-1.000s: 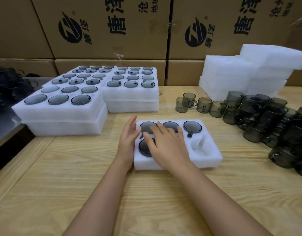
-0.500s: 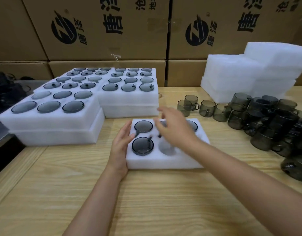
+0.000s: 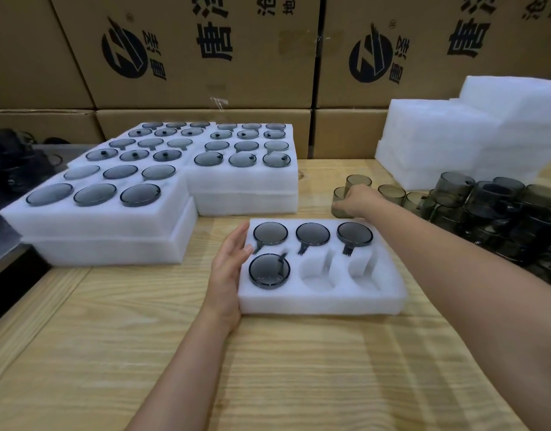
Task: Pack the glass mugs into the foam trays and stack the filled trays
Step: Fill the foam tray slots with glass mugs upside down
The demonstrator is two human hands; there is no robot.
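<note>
A white foam tray (image 3: 389, 293) lies on the wooden table in front of me. Several smoky glass mugs sit upside down in its pockets: three in the far row and one (image 3: 269, 270) at the near left. Two near pockets stand bare. My left hand (image 3: 230, 262) rests flat against the tray's left edge, fingers straight. My right hand (image 3: 358, 200) reaches beyond the tray and closes round a loose glass mug (image 3: 339, 204) standing at the left end of a row of mugs.
Filled foam trays (image 3: 112, 219) are stacked two high at the back left, with another stack (image 3: 246, 185) beside them. Bare foam trays (image 3: 448, 141) pile up at the back right. A heap of loose mugs (image 3: 498, 213) covers the right side. Cardboard boxes (image 3: 205, 51) wall the back.
My right hand left the tray and reached away to the loose mugs behind it, closing on one. The left hand has stayed at the tray's left edge.
</note>
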